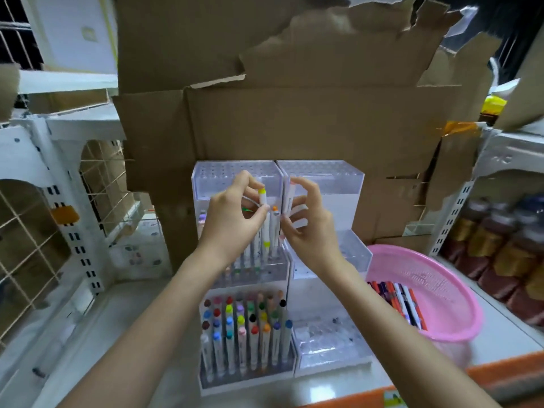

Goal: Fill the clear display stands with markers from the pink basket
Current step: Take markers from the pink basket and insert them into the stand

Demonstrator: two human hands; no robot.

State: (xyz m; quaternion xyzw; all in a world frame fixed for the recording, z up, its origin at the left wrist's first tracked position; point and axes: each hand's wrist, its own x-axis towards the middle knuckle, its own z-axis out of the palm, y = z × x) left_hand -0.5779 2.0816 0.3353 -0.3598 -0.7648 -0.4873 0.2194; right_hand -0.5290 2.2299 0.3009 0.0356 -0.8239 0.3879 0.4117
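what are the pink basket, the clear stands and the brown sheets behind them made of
Pink basket: likely moulded plastic, slight sheen; its wall is a fine lattice of holes under a smooth rim. Clear stands: acrylic or similar hard plastic, glossy; see-through, edges catch light. Brown sheets: cardboard, matte, with torn ragged edges and fold creases.

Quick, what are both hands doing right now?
Left hand: pinching a yellow-capped marker.
Right hand: holding a white marker.
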